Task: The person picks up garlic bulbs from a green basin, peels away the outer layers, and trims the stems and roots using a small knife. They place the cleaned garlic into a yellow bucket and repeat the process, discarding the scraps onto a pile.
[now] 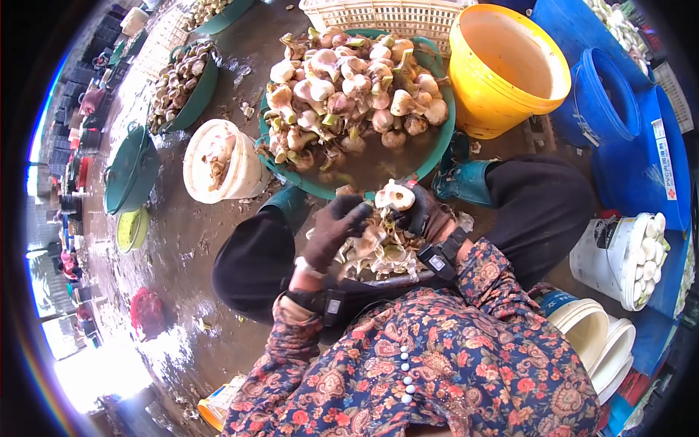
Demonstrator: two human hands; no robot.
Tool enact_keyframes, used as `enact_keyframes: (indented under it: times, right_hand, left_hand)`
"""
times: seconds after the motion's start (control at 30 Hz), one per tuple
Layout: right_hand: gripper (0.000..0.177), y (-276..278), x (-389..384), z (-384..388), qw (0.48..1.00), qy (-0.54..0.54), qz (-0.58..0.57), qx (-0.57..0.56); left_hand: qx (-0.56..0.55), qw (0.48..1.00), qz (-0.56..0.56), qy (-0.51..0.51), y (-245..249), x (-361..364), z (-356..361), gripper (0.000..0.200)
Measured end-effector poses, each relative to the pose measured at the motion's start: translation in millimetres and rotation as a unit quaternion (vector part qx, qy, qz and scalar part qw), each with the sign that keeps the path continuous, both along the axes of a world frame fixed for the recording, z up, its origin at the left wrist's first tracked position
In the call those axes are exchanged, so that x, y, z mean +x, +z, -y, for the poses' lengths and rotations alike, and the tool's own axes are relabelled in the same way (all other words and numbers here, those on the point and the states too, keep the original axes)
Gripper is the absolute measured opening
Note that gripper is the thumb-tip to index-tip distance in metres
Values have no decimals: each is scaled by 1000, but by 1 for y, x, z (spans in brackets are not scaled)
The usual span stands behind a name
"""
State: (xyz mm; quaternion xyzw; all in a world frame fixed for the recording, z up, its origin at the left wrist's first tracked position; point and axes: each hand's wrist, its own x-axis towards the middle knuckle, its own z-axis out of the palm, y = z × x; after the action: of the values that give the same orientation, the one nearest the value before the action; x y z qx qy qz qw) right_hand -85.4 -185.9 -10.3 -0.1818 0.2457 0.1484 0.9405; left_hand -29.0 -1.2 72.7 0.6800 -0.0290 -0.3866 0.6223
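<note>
My right hand (426, 213), in a dark glove, grips a garlic bulb (395, 196) whose pale, whitish face is turned up. Close by on the left, my left hand (337, 227), also gloved, has its fingers curled; a small pale bit shows at the fingertips, too small to name. Below both hands lies a heap of garlic skins (382, 251) in a pan at my lap, with only part of its rim showing. Just beyond the hands, a green tub (445, 146) holds many unpeeled garlic bulbs (342, 87) in brownish water.
A yellow bucket (466, 84) stands right of the tub, a white bucket (193, 164) left of it. Farther left are green basins (204, 95). At right, a white bucket (601, 251) holds peeled bulbs beside blue containers (608, 164). A cream crate (408, 22) stands behind.
</note>
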Motion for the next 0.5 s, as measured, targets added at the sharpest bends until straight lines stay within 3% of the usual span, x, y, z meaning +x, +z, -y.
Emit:
enact_keyframes:
  times: [0.1, 0.13, 0.17, 0.23, 0.3, 0.37, 0.4, 0.43, 0.47, 0.5]
  right_hand:
    - [22, -14, -1, -4, 995, 26, 36, -85]
    - [20, -32, 0, -10, 939, -24, 128, -317]
    - [20, -33, 1, -8, 939, -25, 126, -319]
    - [22, -32, 3, -6, 953, -73, -39, -291]
    - [24, -30, 1, -4, 963, -74, -39, -256]
    - [27, -28, 0, 2, 979, -76, -37, -184]
    - [27, -34, 2, 6, 948, -33, -87, -305]
    - [27, -41, 0, 8, 948, -32, -86, -304]
    - [27, -32, -3, 7, 917, 20, -79, -390]
    - [28, -26, -4, 6, 876, 72, -71, -472]
  left_hand:
    - [-59, 996, -7, 72, -30, -13, 23, 29]
    - [-61, 993, 10, 98, -33, -16, 27, 21]
    - [-62, 993, 9, 96, -30, -21, 32, 21]
    - [-80, 997, 21, 5, -14, -34, 37, 14]
    - [-75, 972, 93, -202, 1, -40, 33, 11]
    - [-50, 932, 151, -327, -4, -29, 24, 15]
    - [-5, 924, 203, -324, -12, -17, 15, 16]
    - [40, 911, 254, -322, -19, -2, 7, 18]
    - [222, 912, 203, -279, -10, 14, 7, 24]
    - [321, 893, 226, -221, -25, 31, 1, 34]
